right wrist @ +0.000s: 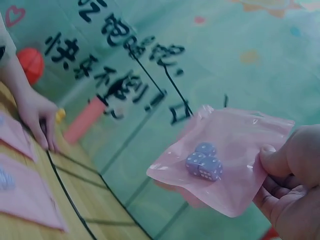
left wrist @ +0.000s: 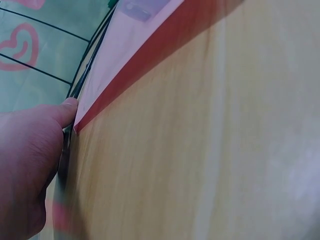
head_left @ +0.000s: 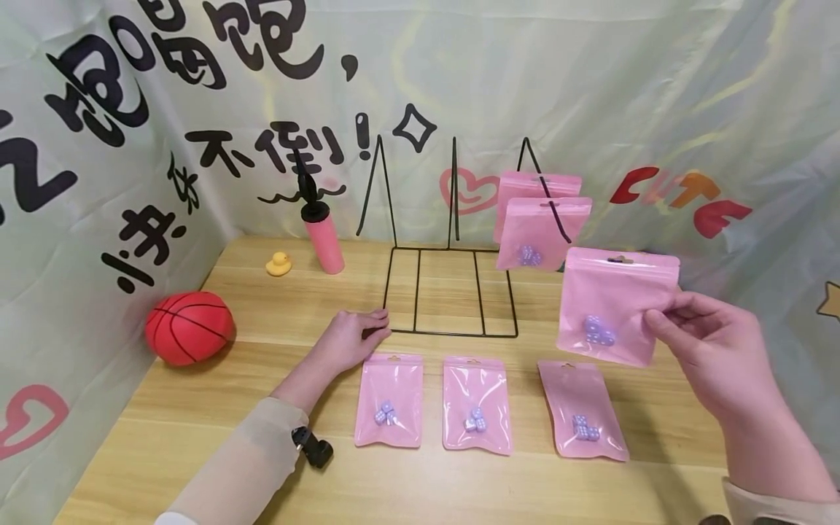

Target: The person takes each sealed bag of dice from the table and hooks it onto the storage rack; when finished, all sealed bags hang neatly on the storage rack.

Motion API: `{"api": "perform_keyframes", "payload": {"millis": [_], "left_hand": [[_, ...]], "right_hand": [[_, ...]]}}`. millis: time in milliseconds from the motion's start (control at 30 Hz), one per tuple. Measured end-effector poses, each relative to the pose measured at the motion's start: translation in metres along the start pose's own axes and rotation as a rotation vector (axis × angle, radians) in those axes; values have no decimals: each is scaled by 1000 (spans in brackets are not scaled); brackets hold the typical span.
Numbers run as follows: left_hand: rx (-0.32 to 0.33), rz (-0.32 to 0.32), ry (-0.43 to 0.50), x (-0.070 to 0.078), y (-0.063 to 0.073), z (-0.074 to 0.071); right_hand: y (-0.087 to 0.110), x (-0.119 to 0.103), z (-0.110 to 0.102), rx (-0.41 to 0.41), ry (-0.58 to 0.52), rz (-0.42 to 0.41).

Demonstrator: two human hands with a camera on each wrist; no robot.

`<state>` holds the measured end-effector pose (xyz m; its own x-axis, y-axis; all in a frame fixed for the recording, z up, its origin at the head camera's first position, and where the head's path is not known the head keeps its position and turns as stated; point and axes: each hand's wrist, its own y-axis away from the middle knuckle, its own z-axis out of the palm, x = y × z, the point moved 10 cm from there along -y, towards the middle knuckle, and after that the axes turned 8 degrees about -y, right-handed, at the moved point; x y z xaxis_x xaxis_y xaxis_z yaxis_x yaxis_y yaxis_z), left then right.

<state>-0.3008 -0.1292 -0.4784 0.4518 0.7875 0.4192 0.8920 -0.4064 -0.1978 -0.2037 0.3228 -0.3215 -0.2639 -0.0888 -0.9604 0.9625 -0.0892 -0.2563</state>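
Note:
My right hand (head_left: pixel 722 350) pinches the side edge of a pink zip bag (head_left: pixel 617 292) with lilac dice inside, held up in front of the right prong of a black wire rack (head_left: pixel 453 334). In the right wrist view, the dice (right wrist: pixel 204 162) show through the bag. Two more pink bags (head_left: pixel 541 219) hang on that right prong. The left hand (head_left: pixel 351 339) has its thumb and fingers at the rack's front left corner, pinching the wire. Three pink bags of dice, a left one (head_left: pixel 390 386), a middle one (head_left: pixel 475 394) and a right one (head_left: pixel 577 394), lie before the rack.
A red ball (head_left: pixel 189 328) with black lines sits at the table's left. Behind it are a small yellow duck (head_left: pixel 278 264) and a pink pump (head_left: pixel 324 244) with a black top. Printed cloth (head_left: pixel 656 87) closes the back and sides of the wooden table (head_left: pixel 453 488).

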Motion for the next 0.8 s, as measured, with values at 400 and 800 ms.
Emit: {"api": "perform_keyframes", "payload": {"millis": [400,800], "left_hand": [[7,6,7,0,0,0],[8,2,11,-2,0,1]], "right_hand": [[-15,-14,80,-93,-50,-89],[-22,-5,138,-168,-36,-71]]}}
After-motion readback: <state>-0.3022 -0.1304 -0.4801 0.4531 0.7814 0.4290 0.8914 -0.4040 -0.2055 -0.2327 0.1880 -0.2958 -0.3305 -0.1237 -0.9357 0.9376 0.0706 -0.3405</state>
